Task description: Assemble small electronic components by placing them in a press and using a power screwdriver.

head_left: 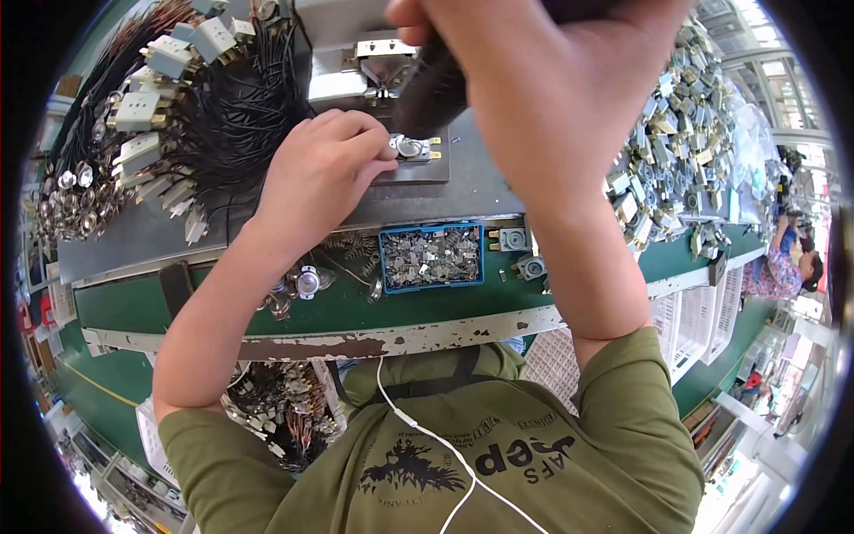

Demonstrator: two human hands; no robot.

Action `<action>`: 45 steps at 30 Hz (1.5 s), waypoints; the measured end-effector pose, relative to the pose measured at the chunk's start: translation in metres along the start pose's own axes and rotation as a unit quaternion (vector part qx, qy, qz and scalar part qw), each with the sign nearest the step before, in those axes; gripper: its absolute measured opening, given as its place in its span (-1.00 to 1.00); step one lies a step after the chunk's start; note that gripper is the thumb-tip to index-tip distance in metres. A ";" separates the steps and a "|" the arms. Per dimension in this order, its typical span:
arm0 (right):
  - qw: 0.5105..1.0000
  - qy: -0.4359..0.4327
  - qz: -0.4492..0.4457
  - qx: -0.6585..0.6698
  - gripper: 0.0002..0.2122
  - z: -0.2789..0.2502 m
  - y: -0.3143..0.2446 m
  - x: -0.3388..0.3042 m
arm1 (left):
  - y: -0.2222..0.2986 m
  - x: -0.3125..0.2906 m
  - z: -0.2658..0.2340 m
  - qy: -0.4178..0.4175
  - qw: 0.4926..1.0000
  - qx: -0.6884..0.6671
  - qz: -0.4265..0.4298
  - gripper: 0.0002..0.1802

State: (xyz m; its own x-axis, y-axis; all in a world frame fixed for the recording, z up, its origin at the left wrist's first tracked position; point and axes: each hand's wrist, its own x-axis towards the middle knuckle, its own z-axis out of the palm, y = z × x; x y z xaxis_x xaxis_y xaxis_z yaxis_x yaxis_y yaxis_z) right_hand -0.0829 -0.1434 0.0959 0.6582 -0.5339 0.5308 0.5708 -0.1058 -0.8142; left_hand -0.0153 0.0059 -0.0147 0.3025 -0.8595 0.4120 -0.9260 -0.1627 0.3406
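Observation:
My left hand is closed, thumb and fingers pressed together at the left end of a small part with a round metal disc and brass-coloured tabs. This part lies on a dark metal block on the bench. My right hand is raised above and to the right, fingers wrapped round a dark, rounded handle; what the handle belongs to is hidden by the hand. Just behind the part stands a metal fixture with a bright screwed plate.
Black-wired parts with pale housings are heaped at left. A blue tray of small metal pieces stands at the front. Many pale plug-like parts pile up at right. Coil springs and round metal parts lie by my left forearm.

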 end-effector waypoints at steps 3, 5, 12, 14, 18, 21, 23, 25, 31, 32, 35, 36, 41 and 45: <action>1.000 0.011 -0.018 0.010 -0.42 -0.001 0.005 -0.001 | 0.000 -0.001 0.001 0.015 1.000 -0.012 0.006 -0.86; 0.999 0.014 -0.029 0.023 -0.40 -0.001 0.008 -0.002 | 0.001 -0.002 0.002 0.023 1.000 -0.011 0.006 -0.86; 0.995 0.009 -0.066 0.068 -0.36 0.002 0.015 -0.003 | 0.001 -0.002 -0.001 -0.006 0.999 -0.045 -0.010 -0.85; 0.994 0.008 -0.077 0.078 -0.35 0.002 0.017 -0.002 | 0.001 -0.001 0.000 -0.008 0.999 -0.050 -0.010 -0.85; 0.990 0.001 -0.096 0.103 -0.33 0.002 0.023 -0.002 | 0.001 -0.002 0.001 -0.010 0.999 -0.037 -0.007 -0.86; 0.995 -0.067 -0.075 0.008 -0.27 0.003 0.036 0.010 | -0.005 -0.003 0.003 -0.019 0.998 -0.046 -0.026 -0.86; 0.983 -0.158 -0.060 -0.071 -0.25 0.002 0.045 0.017 | -0.001 -0.004 0.004 -0.048 0.988 -0.068 -0.132 -0.76; 0.985 -0.148 -0.061 -0.067 -0.27 -0.001 0.039 0.011 | 0.005 0.003 -0.004 -0.081 0.983 -0.055 -0.153 -0.72; 0.994 -0.108 -0.026 0.021 -0.37 0.010 0.029 -0.014 | 0.002 0.012 -0.012 -0.168 0.974 -0.026 -0.152 -0.72; 0.993 -0.110 -0.025 0.023 -0.37 0.010 0.030 -0.010 | 0.000 0.010 -0.012 -0.167 0.973 -0.026 -0.155 -0.72; 0.973 -0.154 -0.141 -0.095 -0.40 0.004 0.033 0.002 | -0.003 0.009 -0.009 -0.155 0.978 -0.044 -0.134 -0.72; 0.972 -0.164 -0.145 -0.084 -0.40 0.004 0.034 0.002 | -0.003 0.008 -0.008 -0.151 0.978 -0.048 -0.134 -0.72; 0.991 -0.123 -0.020 0.050 -0.43 0.010 0.034 -0.021 | -0.010 0.005 0.002 -0.110 0.988 -0.026 -0.105 -0.72; 0.995 -0.072 -0.074 0.010 -0.47 0.011 0.030 -0.017 | -0.009 0.008 0.003 -0.118 0.985 -0.033 -0.125 -0.71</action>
State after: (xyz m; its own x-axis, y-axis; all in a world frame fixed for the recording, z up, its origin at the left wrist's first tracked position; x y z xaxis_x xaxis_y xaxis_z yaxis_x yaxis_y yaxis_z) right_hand -0.0713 -0.1282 0.0657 0.6295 -0.3878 0.6733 0.6751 -0.1561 -0.7210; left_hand -0.0049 -0.0005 -0.0170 0.4514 -0.8863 0.1037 -0.8104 -0.3585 0.4633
